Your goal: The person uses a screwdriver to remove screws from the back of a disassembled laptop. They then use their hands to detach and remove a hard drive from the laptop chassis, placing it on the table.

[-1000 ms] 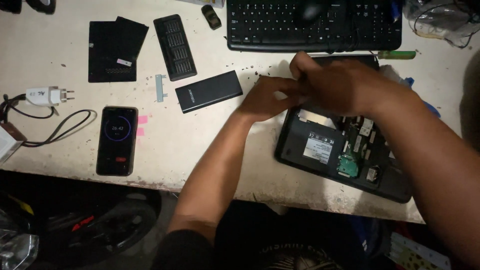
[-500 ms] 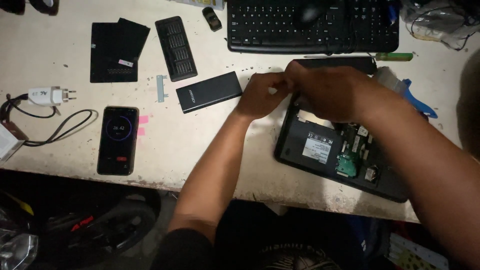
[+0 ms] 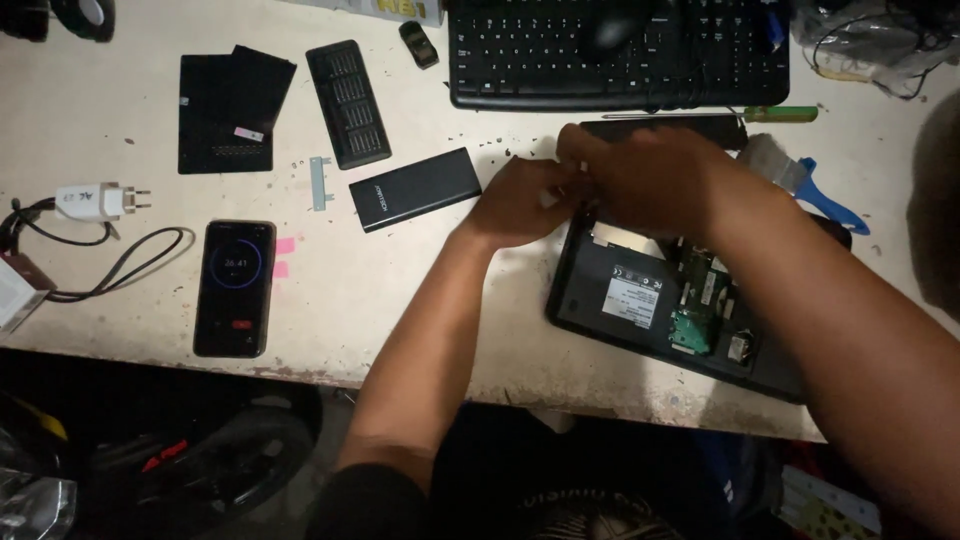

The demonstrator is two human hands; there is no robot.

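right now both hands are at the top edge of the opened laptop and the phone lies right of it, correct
Not quite. The head view shows the left hand and right hand together at the top edge of the opened laptop, but the phone lies left of it, near the table's front edge.

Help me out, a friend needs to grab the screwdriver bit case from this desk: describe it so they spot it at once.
Start at the black keyboard along the desk's far edge and look just left of it. The bit case is the long narrow black tray lying open. Unlike the flat black covers to its left and the smooth power bank below, it holds rows of small metal bits.
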